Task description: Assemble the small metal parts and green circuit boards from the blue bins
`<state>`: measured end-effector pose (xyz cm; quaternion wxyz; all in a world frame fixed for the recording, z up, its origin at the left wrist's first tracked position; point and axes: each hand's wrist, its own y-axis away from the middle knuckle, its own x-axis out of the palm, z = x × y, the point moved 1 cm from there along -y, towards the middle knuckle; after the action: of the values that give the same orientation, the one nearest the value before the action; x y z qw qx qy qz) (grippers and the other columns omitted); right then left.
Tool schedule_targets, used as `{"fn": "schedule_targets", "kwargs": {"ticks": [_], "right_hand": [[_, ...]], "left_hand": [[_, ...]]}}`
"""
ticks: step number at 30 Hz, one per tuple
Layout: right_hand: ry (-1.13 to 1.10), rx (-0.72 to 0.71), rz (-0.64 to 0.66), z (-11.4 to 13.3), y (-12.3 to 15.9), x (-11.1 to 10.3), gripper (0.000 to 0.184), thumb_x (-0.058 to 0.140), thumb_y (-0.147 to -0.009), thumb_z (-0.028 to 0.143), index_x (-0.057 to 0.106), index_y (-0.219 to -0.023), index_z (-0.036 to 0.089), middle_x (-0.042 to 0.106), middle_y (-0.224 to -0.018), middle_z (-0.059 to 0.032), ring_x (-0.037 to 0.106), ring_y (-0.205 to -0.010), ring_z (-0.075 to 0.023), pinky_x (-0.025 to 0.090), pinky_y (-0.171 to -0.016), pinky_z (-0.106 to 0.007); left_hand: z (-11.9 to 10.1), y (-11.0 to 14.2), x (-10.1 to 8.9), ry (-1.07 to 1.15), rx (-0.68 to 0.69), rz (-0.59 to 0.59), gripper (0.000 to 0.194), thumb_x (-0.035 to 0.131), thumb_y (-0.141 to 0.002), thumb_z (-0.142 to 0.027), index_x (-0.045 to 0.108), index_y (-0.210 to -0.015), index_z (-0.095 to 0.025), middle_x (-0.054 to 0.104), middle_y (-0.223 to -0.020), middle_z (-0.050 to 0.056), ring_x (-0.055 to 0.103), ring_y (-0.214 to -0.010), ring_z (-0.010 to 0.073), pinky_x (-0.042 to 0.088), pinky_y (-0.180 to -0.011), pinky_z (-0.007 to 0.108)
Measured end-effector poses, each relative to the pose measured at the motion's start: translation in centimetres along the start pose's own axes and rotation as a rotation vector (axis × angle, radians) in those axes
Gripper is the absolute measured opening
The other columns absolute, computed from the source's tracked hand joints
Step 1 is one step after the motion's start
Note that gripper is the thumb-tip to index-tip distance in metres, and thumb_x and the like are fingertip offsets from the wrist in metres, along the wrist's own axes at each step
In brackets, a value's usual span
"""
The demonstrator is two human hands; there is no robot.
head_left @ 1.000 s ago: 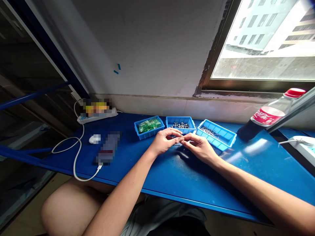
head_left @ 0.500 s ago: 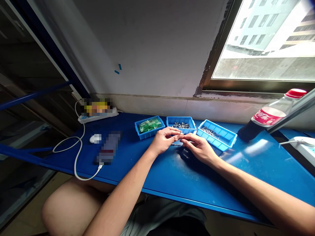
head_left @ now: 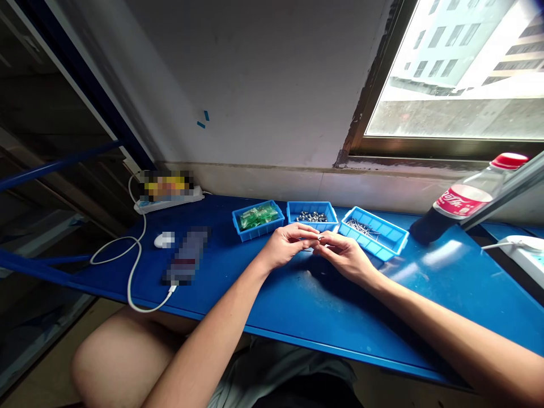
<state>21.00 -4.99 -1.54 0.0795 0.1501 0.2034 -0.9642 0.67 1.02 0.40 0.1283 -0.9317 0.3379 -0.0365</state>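
Over the table, my left hand (head_left: 284, 247) and my right hand (head_left: 345, 256) meet at the fingertips, both closed in a pinch. Between them shows a small shiny metal piece (head_left: 320, 238), mostly hidden by the fingers, so its exact kind is unclear. Just behind the hands is a blue bin of small round metal parts (head_left: 312, 217). To its right, another blue bin holds thin metal pins or nails (head_left: 361, 228). The left blue bin contains green plastic pieces (head_left: 258, 216).
A cola bottle (head_left: 461, 201) stands at the right by the window. Left on the blue table (head_left: 272, 306) lie a blurred phone-like object (head_left: 187, 255) with a white cable (head_left: 142, 272), a white object (head_left: 164, 240) and a power strip (head_left: 170, 202). A white box (head_left: 525, 252) is far right.
The fingertips have shifted slightly and closed in around the small metal piece. A thin metal rod that stuck out below the left fingers is now mostly hidden. The bins have not moved.
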Motion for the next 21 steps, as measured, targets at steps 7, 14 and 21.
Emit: {"fn": "schedule_targets", "kwargs": {"ticks": [7, 14, 21], "right_hand": [[-0.004, 0.049, -0.004, -0.2, 0.0, 0.1, 0.032, 0.068, -0.100, 0.055, 0.077, -0.095, 0.025, 0.073, -0.089, -0.0039, 0.067, -0.083, -0.0218, 0.058, -0.077, -0.034], [-0.011, 0.087, -0.045, -0.1, 0.2, 0.1, 0.031, 0.061, -0.104, 0.055, 0.073, -0.107, 0.026, 0.072, -0.090, -0.0035, 0.068, -0.084, -0.0225, 0.058, -0.076, -0.036], [-0.230, 0.207, -0.202, -0.6, -0.2, -0.1, 0.035, 0.053, -0.105, 0.060, 0.063, -0.116, 0.029, 0.071, -0.093, -0.0037, 0.067, -0.071, -0.0198, 0.047, -0.049, -0.029]], "left_hand": [[0.5, 0.0, -0.2, -0.007, 0.005, -0.031, 0.030, 0.091, -0.080, -0.044, 0.086, -0.095, -0.017, 0.073, -0.117, 0.014, 0.074, -0.105, 0.0246, 0.064, -0.090, 0.038], [-0.6, 0.2, -0.3, -0.346, 0.048, -0.121, 0.025, 0.075, -0.096, -0.039, 0.083, -0.108, -0.019, 0.078, -0.115, 0.011, 0.073, -0.107, 0.0254, 0.061, -0.086, 0.033], [0.0, 0.6, -0.5, -0.779, 0.179, -0.081, 0.021, 0.062, -0.103, -0.030, 0.080, -0.108, -0.020, 0.079, -0.111, 0.011, 0.072, -0.108, 0.0266, 0.056, -0.098, 0.041]]}}
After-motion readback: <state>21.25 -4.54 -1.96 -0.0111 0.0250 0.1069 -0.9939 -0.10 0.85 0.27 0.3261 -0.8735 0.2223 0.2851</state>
